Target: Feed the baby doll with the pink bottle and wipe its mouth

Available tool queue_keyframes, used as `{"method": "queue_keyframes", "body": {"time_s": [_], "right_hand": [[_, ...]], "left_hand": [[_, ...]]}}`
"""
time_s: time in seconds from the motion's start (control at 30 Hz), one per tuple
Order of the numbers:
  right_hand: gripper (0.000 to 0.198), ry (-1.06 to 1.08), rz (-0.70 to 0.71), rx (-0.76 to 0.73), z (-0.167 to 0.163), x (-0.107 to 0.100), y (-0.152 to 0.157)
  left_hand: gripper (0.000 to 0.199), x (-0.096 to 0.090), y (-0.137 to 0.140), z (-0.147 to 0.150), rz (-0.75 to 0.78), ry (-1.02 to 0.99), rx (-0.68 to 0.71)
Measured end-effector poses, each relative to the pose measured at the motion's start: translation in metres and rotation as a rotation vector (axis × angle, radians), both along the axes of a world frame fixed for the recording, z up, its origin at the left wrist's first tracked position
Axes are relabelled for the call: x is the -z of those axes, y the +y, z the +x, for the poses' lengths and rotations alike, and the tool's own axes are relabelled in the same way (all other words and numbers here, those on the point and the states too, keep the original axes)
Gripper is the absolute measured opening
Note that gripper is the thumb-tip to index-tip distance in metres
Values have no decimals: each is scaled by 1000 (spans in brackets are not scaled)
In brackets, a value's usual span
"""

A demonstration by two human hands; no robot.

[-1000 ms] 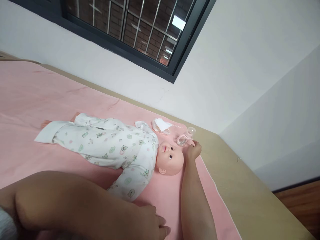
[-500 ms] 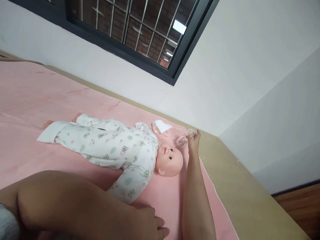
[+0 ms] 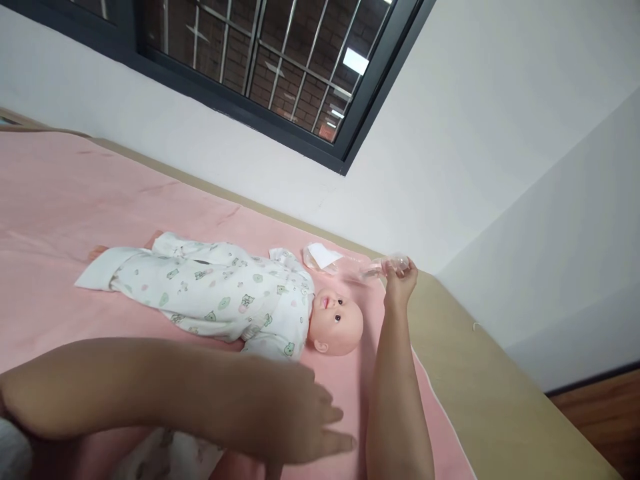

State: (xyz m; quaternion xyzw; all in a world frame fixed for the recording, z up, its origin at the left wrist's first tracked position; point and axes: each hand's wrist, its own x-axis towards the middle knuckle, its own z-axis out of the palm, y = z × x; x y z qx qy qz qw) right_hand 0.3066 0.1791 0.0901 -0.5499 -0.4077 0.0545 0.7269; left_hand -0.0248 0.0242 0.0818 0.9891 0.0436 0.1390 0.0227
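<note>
A baby doll (image 3: pixel 270 293) in a white printed suit lies on its back on the pink sheet (image 3: pixel 125 193), head to the right. Beyond its head, my right hand (image 3: pixel 401 283) is closed on a clear plastic bottle-like item (image 3: pixel 395 264), whose narrower end points left; its exact kind is too blurred to make out. My left hand (image 3: pixel 310 417) hovers near the doll's shoulder, palm down and fingers apart, with nothing visible in them. My left forearm hides the doll's near arm.
A clear packet with a white paper (image 3: pixel 324 255) on it lies beyond the doll's shoulder. The wooden bed edge (image 3: pixel 465 353) runs along the right. White walls and a barred window (image 3: pixel 280 67) stand behind. White printed cloth (image 3: pixel 170 453) shows below my left forearm.
My right hand has taken up the clear item and lifted it slightly to the right. My left hand has moved up and a little right, its fingers more spread. The doll stays put.
</note>
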Motion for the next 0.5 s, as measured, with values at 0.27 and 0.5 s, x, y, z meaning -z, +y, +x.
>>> {"method": "queue_keyframes", "body": {"time_s": [0.27,0.5], "right_hand": [[80,-96,60,-496,-71,-72,-44],[66,-302,20,-896,-146,-97,-85]], "left_hand": [[28,-96,76,-25,-112,-194,-167],[77,-96,127,-55,-539,-443,-255]]}}
